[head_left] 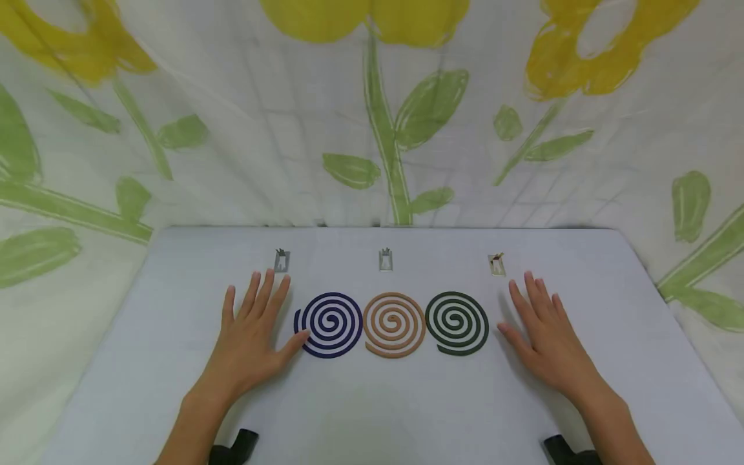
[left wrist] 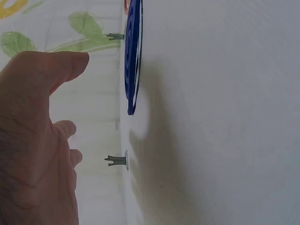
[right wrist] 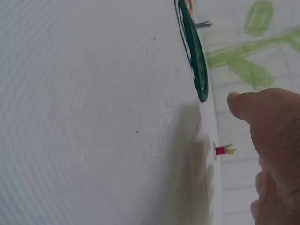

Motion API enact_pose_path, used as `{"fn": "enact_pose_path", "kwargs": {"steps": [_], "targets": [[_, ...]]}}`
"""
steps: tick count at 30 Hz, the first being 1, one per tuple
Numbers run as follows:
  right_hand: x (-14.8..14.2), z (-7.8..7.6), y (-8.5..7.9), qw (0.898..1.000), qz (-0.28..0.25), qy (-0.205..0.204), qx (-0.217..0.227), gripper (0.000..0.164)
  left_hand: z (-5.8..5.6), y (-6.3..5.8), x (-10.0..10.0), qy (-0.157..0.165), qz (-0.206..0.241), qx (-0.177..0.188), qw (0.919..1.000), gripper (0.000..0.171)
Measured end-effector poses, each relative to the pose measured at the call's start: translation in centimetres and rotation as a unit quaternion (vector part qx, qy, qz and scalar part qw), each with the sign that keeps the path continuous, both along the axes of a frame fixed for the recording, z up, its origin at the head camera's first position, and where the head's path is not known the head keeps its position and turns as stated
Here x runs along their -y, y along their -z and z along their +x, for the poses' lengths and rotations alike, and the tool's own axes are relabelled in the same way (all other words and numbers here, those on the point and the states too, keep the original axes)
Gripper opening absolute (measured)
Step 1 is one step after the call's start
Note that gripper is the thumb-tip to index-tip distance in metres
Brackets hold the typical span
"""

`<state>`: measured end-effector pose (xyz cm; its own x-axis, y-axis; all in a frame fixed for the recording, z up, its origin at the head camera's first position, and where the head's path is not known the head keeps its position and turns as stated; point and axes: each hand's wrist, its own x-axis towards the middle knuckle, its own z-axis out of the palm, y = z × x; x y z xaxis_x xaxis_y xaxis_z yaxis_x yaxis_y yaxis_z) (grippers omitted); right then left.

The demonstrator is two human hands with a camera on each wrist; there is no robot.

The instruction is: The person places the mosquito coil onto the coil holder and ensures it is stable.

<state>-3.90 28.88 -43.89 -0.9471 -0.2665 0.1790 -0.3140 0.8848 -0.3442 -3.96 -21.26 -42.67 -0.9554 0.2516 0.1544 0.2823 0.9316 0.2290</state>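
Three spiral mosquito coils lie flat in a row on the white table: a dark blue coil (head_left: pixel 331 320), an orange-brown coil (head_left: pixel 394 320) and a green coil (head_left: pixel 456 319). My left hand (head_left: pixel 247 345) is held over the table left of the row, fingers spread, its thumb tip overlapping the blue coil's edge in the head view. The left wrist view shows that thumb (left wrist: pixel 70 65) raised above the tabletop. To the right of the green coil, my right hand (head_left: pixel 546 345) hovers with straight fingers, holding nothing. Its shadow falls on the table.
Behind the coils stand three small metal coil stands with upright prongs: left stand (head_left: pixel 281 253), middle stand (head_left: pixel 386 268), right stand (head_left: pixel 497 272). A white curtain (head_left: pixel 261 129) painted with yellow flowers hangs at the table's far edge. Black wrist straps (head_left: pixel 241 445) show below.
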Motion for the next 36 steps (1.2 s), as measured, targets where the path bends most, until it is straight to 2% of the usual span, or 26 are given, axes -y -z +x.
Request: {"fn": "enact_pose_path", "kwargs": {"steps": [7,11,15,19,28,36], "targets": [[0.6,0.0,-0.5,1.000,-0.002,-0.014,-0.006,0.078,0.4,-0.4,-1.1,0.010,0.014,0.014,0.9997,0.097],[1.6,-0.6,-1.4,0.999,-0.002,-0.044,0.000,0.077,0.1,-0.8,-2.6,0.020,0.012,0.024,0.9994,0.097],[3.1,-1.8,-2.8,0.997,-0.010,-0.070,0.036,0.071,-0.4,-1.5,-4.8,0.045,0.010,0.031,0.9985,0.098],[3.9,-2.2,-3.5,0.996,-0.020,-0.064,0.062,0.065,-0.9,-1.7,-7.0,0.075,0.014,0.028,0.9967,0.098],[4.2,-2.1,-3.3,0.997,-0.033,-0.062,0.044,0.069,-1.4,-1.5,-9.8,0.105,0.030,0.046,0.9930,0.098],[4.2,-1.7,-2.5,0.995,-0.037,-0.058,0.075,0.072,-2.0,-1.8,-12.8,0.157,0.053,0.072,0.9836,0.098]]}}
